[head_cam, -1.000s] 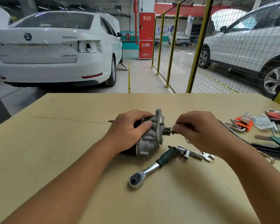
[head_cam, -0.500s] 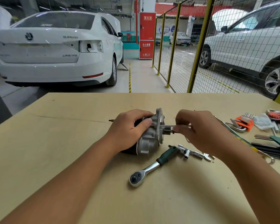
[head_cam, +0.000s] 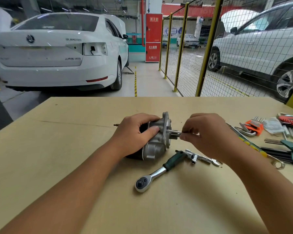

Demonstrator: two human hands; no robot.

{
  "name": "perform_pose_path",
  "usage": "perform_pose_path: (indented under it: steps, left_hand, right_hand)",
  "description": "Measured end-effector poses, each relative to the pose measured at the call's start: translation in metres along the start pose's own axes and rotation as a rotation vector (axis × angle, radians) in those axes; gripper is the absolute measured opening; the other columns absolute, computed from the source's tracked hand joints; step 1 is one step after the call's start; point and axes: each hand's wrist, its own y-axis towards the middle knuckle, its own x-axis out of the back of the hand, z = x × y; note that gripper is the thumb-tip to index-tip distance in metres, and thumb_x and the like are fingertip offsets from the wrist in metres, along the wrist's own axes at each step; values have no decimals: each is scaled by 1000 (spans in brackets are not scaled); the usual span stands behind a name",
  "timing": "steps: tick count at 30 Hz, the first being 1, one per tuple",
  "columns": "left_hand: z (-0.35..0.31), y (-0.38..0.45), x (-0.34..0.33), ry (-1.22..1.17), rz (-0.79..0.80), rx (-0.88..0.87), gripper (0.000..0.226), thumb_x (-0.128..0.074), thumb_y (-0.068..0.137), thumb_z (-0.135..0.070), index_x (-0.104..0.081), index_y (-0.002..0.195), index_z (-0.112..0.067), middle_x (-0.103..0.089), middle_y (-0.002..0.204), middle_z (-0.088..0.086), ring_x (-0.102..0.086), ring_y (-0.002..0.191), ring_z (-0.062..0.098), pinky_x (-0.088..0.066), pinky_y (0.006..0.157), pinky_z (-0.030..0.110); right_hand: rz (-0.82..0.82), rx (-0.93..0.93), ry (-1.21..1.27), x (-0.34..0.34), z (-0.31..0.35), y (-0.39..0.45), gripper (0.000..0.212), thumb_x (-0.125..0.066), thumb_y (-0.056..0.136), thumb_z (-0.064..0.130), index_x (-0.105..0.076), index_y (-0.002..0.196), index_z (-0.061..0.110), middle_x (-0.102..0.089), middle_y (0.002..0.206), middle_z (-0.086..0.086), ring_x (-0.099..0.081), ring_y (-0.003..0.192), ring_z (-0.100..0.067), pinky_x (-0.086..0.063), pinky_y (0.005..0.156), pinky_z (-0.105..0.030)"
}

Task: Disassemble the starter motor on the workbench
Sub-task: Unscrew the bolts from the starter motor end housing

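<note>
Hands work a motor [head_cam: 156, 141] lying mid-counter [head_cam: 74, 149]: left hand [head_cam: 135, 134] grips its body, right hand [head_cam: 208, 135] fingers pinch a thin tool [head_cam: 174, 132] at its flange. Ratchet [head_cam: 157, 173] lies just beside; counter edges well apart.

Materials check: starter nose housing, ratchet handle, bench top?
Starter motor nose housing: looks like cast aluminium, matte grey, dull and rounded. Ratchet: bright chrome-like steel head and shank with sharp highlights; the dark green grip looks like rubber or plastic. Workbench: pale tan board, probably plywood or fibreboard, flat matte with a faint seam.
</note>
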Motion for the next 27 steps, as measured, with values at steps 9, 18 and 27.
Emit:
perform_pose_path:
  steps: [9,18,27]
  left_hand:
    - [-1,1,-1,-25,0,0,38,-62,91,-43,-74,123,-28,-72,113,-18,-65,109,3,-52,100,39]
    - [-3,0,-1,-3,0,-13,40,-62,89,-46,-72,125,-30,-72,116,-18,-65,111,5,-52,101,40]
    - [1,1,-1,-21,-14,-13,37,-62,91,-46,-73,123,-31,-72,114,-21,-65,109,1,-53,100,39]
  right_hand:
    - [-22,-27,203,-7,-3,-3,11,-66,90,45,-68,86,34,-61,63,12,-57,68,-1,-38,55,-20]
    - [-43,22,36,-8,1,0,7,-72,90,28,-75,87,23,-61,79,14,-57,75,-11,-51,72,-38]
    - [14,-19,45,-10,1,-3,22,-59,87,53,-70,91,35,-63,78,16,-56,75,-3,-48,66,-31]
